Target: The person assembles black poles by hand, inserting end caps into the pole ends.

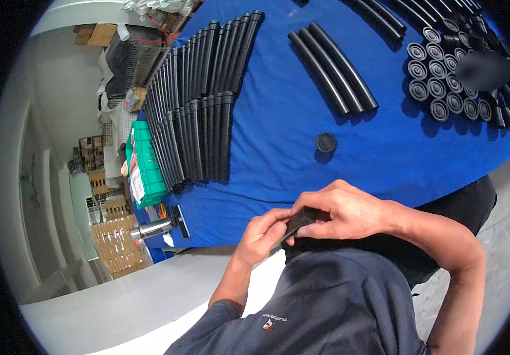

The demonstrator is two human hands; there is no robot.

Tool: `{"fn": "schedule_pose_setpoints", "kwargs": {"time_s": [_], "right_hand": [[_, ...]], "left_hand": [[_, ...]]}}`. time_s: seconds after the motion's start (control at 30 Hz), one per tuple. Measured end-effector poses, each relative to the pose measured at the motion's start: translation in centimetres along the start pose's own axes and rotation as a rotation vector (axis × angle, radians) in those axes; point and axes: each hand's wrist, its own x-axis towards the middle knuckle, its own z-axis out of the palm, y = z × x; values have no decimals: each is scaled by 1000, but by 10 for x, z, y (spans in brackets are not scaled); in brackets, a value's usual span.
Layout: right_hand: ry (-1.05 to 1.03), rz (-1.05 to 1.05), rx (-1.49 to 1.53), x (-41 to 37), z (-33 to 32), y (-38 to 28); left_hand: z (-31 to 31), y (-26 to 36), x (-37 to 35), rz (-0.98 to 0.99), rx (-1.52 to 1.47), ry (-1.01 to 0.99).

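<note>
Close to my body, at the table's near edge, both hands grip one short black piece (300,221), mostly covered by fingers. My left hand (262,235) pinches its lower left end, with the thumb laid along it. Around the upper right end curl the fingers of my right hand (345,212). What kind of part it is I cannot tell. Beyond my hands, a single round black cap (326,142) rests on the blue cloth (273,154). Farther back lie a few curved black tubes (335,68), side by side.
Two rows of capped black tubes (199,112) fill the table's left side. Beside them stands a green bin (147,165), with a silver cylindrical tool (151,229) nearer me. Many round black caps (436,69) cluster at right. More tubes (379,18) lie along the far edge.
</note>
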Motion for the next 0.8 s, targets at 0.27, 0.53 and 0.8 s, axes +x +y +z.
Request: {"fn": "schedule_pose_setpoints", "kwargs": {"time_s": [0.27,0.53,0.8], "right_hand": [[373,252,405,5,-3,6],[333,245,321,10,0,5],[310,-120,-1413,21,-26,8]], "left_hand": [[23,-7,4,570,359,216],[26,-26,68,415,-789,156],[-17,-44,81,479,-952,218]]}}
